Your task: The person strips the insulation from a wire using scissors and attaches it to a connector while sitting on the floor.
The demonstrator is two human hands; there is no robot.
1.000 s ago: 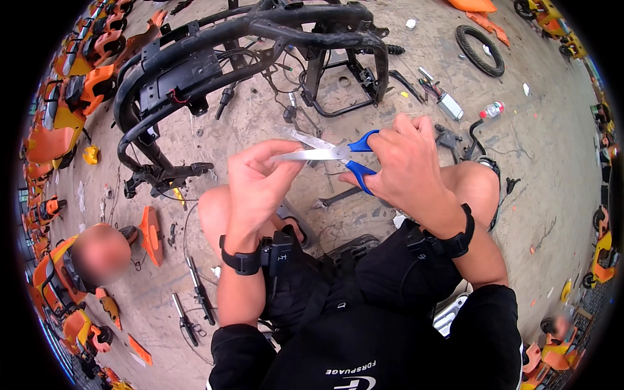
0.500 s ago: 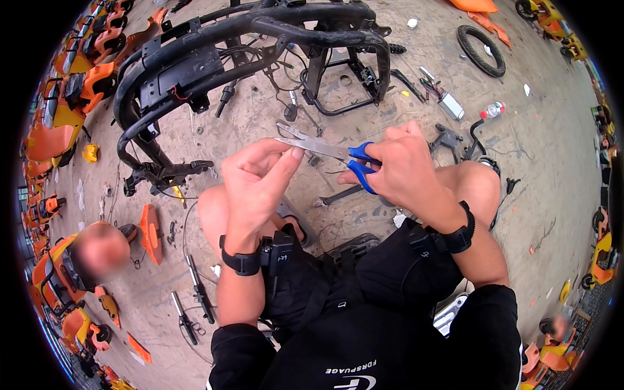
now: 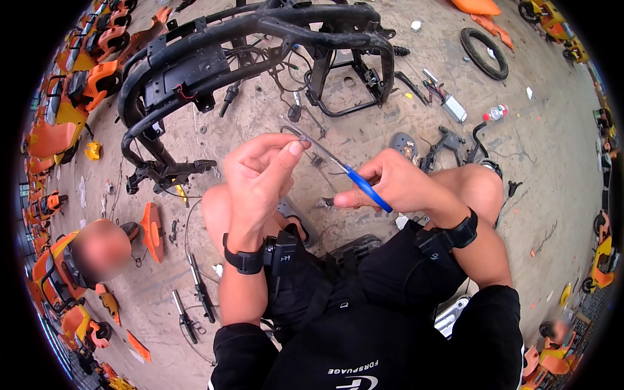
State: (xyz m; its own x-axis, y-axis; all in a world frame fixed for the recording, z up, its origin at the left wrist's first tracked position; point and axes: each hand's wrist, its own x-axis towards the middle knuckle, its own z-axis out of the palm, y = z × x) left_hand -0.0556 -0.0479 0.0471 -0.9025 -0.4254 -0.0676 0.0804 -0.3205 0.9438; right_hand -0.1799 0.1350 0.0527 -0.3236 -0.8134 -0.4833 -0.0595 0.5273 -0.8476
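Note:
In my right hand (image 3: 396,182) are blue-handled scissors (image 3: 367,188), gripped by the handle and turned nearly edge-on. Their blades slant up and left toward my left hand (image 3: 263,169). Thumb and forefinger of that left hand pinch together beside the blade tips, on a small dark bit too small to name. A thin dark curved strand shows just past those fingertips; whether it is held or lies behind cannot be told. Both hands hang above the floor between my knees.
A black vehicle frame (image 3: 214,71) with loose wires stands ahead. Rightward lie a tyre (image 3: 484,53), a silver box with wires (image 3: 453,107) and a plastic bottle (image 3: 495,113). Two shock absorbers (image 3: 200,289) lie at left, near an orange panel (image 3: 151,233). Orange-yellow vehicles line the sides.
The scissors have turned from broadside to edge-on, their handles moving slightly down. My right hand has rolled and lowered, uncovering a grey shoe behind it. My left hand stays pinched nearly in place.

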